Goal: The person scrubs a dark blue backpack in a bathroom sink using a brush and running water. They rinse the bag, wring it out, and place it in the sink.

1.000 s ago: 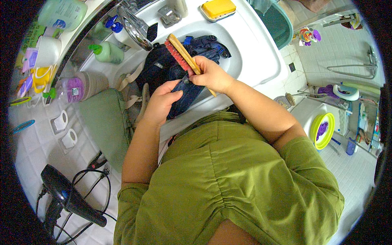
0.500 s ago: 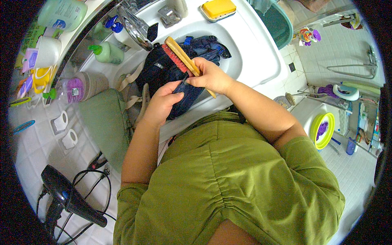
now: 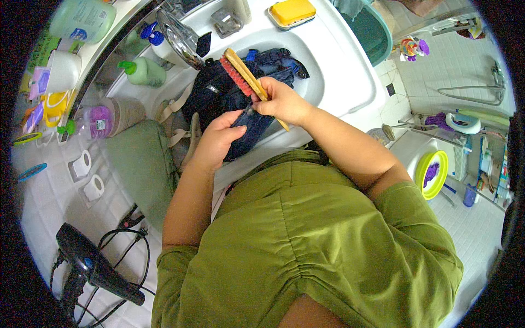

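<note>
A dark blue backpack with straps and buckles lies bunched in the white sink, partly over its near edge. My left hand is closed on a fold of the backpack, thumb on top and most fingers hidden beneath. In my right hand is a scrubbing brush with a wooden back and red bristles, held by its handle. The bristles face left, tilted above the cloth. My right fingertips are close to the fold; whether they also touch it I cannot tell.
Beyond the backpack stand a chrome tap and a yellow soap bar on a dish. A green pump bottle is at the left. A black hair dryer with cables hangs lower left, and a teal tub sits upper right.
The brush and my right fingers have shifted very slightly. My left hand keeps its hold on the fold, almost unmoved.
</note>
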